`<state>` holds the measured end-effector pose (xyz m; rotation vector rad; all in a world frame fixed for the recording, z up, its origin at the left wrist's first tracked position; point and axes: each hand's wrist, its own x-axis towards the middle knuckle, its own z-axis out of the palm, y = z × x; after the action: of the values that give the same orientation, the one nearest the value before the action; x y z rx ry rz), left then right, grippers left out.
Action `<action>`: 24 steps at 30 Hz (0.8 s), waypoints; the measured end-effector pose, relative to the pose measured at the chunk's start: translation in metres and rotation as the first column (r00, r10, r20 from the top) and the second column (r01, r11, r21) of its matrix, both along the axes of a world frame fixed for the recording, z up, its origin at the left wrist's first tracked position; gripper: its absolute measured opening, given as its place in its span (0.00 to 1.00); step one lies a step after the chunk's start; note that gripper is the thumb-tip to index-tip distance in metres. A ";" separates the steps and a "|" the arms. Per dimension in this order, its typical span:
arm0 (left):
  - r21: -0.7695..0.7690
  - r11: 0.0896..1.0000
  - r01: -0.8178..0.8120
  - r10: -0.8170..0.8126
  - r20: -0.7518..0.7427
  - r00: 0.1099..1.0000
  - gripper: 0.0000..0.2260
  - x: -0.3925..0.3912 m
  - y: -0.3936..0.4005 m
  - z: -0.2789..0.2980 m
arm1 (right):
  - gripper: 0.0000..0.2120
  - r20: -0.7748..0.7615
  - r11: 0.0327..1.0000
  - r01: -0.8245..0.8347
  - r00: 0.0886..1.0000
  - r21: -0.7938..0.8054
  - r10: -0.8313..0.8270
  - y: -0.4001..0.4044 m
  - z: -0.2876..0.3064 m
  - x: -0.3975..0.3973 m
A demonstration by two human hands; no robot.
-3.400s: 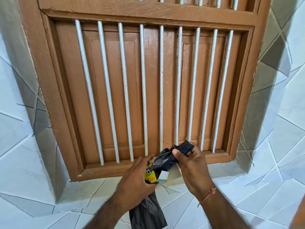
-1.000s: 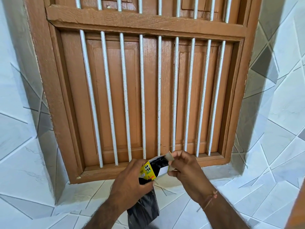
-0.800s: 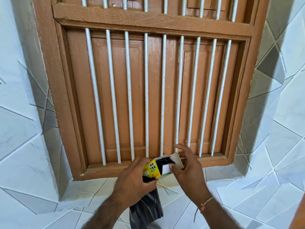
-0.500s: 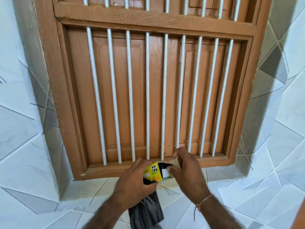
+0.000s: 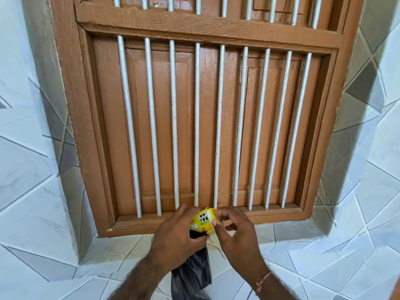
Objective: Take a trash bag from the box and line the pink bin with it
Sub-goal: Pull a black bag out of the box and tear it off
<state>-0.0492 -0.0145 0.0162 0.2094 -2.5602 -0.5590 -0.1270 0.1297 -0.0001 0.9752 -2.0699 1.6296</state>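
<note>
Low in the frame, my left hand grips the yellow box and black bag; my right hand pinches the box's flap.

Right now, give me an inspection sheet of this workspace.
Surface: white tiled ledge, bare where visible.
Job's things: yellow box held in front of the window; black trash bag hanging below the left hand; pink bin not in view.
Clutter: nothing seen.
Hands: left hand wraps the box and bag; right hand pinches the box's top end.
Cables: nothing seen.
Surroundings: brown wooden window frame with white bars, shutters closed; tiled walls either side.
</note>
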 end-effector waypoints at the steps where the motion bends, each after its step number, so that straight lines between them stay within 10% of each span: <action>1: -0.008 1.000 -0.002 0.002 0.005 1.000 0.26 0.000 0.001 0.000 | 0.10 0.000 0.999 0.043 0.999 -0.024 -0.043 -0.003 -0.003 0.000; 24: -0.003 0.998 -0.069 0.070 0.031 0.997 0.25 -0.005 0.020 0.005 | 0.13 0.318 0.957 -0.010 0.942 -0.288 0.105 -0.015 -0.028 0.002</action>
<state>-0.0544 0.0057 0.0216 0.3074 -2.5721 -0.5309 -0.1246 0.1142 -0.0278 0.7090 -1.9372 2.1756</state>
